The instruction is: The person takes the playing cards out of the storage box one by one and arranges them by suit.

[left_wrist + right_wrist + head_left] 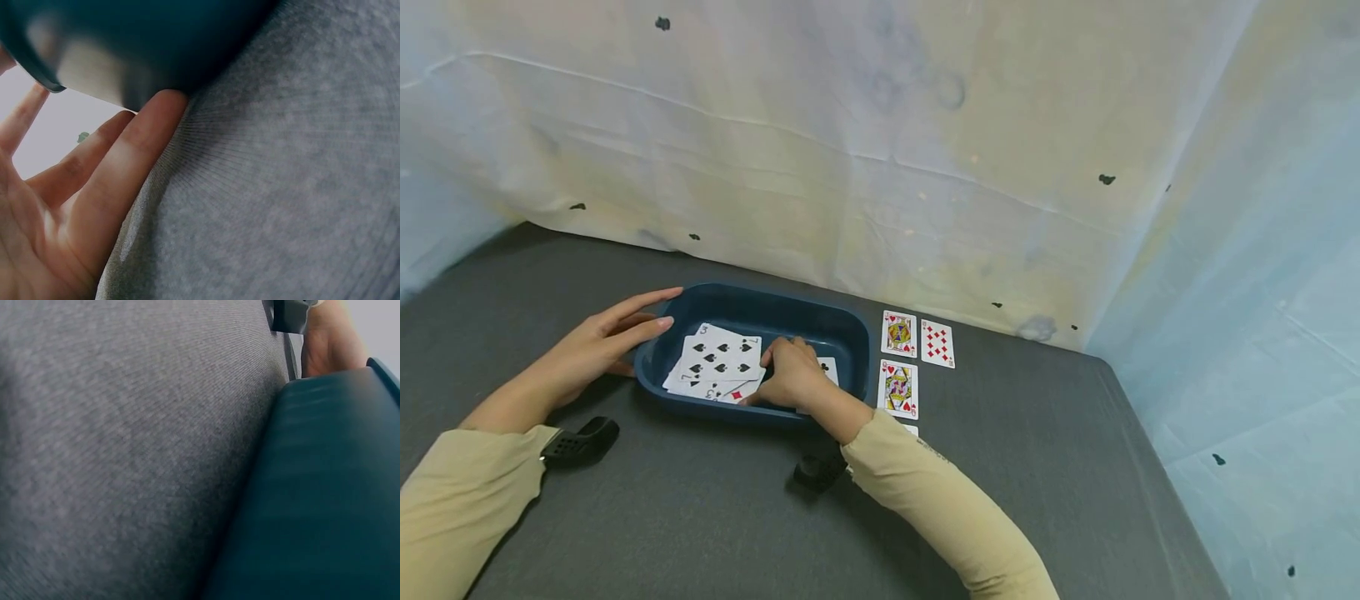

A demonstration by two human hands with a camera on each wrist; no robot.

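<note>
A dark blue tray (760,307) stands on the table with a loose pile of playing cards (718,358) in its left half, a seven of spades on top. My left hand (598,342) touches the tray's left end with extended fingers; the left wrist view shows this hand (81,194) against the tray's outer wall (125,56). Inside the tray, my right hand (797,375) has bent fingers at the pile's right edge; whether it pinches a card is hidden. Another card (830,368) lies partly under that hand. The right wrist view shows the tray's side (319,487), not the right fingers.
Right of the tray, face-up red cards lie on the dark table (1037,467): two side by side (898,333) at the back, a queen of hearts (898,389) below, and a partly covered card (912,430) by the right sleeve. A pale sheet (850,167) hangs behind.
</note>
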